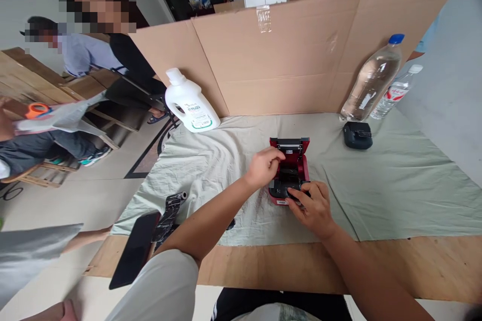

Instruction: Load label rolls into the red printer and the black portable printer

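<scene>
Nearest, the right hand (312, 206) grips the front edge of the red printer (289, 170) at the tabletop's (395, 185) center, bracing it; the left hand (263, 165), fingers curled, reaches into its open compartment. Farther, at two o'clock, lies a black device (357, 135).

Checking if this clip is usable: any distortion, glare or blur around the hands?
Head view: wide-angle lens bends the cardboard wall and bottles outward at the edges; light is soft and even, no harsh glare; left hand, right hand and red printer look sharp; faces are pixelated.
</scene>
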### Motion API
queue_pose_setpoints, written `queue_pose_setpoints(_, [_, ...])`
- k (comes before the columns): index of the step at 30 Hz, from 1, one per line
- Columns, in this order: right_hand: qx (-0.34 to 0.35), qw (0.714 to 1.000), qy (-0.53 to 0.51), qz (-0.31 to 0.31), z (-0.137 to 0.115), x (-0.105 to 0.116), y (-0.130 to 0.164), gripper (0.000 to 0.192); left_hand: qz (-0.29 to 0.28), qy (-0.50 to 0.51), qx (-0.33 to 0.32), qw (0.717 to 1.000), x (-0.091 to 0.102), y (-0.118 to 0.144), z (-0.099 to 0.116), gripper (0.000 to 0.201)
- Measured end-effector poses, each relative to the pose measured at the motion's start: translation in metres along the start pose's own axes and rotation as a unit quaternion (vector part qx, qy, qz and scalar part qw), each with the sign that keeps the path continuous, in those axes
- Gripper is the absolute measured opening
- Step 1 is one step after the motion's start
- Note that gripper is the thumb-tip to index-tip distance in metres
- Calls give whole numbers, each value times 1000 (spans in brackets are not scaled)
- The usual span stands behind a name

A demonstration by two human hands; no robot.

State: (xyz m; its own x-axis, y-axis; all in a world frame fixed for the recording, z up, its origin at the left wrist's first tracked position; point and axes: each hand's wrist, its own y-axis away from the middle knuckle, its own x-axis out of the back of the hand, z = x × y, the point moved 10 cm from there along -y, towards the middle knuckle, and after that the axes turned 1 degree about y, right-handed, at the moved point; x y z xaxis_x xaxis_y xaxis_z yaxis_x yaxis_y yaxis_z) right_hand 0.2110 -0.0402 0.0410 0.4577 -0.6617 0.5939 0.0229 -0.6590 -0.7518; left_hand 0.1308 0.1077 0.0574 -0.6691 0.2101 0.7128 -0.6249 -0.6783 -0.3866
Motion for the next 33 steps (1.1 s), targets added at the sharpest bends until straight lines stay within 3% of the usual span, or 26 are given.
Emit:
queue_pose_setpoints(2, [6, 1000, -5, 6, -1, 1, 0, 14, 105, 5, 5, 994, 25, 3, -7, 31])
queue_pose_setpoints(3, [8, 1000, -7, 10, -1, 1, 0, 13, 126, 9, 3, 992, 30, 3, -9, 33])
queue_pose_setpoints(8, [15, 999, -20, 29, 0, 3, 2, 12, 78, 85, -24, 993, 14, 4, -11, 51])
queue_pose_setpoints(16, [23, 999, -25, 41, -2, 4, 2, 18, 88, 92, -72, 989, 1, 66, 12, 50])
queue_pose_setpoints(18, [17, 999, -22, 42, 2, 4, 2, 28, 91, 89, -76, 989, -5, 78, 12, 49])
queue_pose_setpoints(23, [-13, 999, -39, 26, 18, -5, 1, 74, 94, 71, -71, 990, -18, 91, 8, 51])
queue_pose_setpoints(25, [-13, 999, -46, 9, 23, -10, 1, 81, 111, 61, -77, 989, -20, 92, 8, 54])
queue_pose_setpoints(33, [-16, 1000, 9, -8, 25, -12, -2, 62, 172, 36, -104, 979, -24, 96, 6, 52])
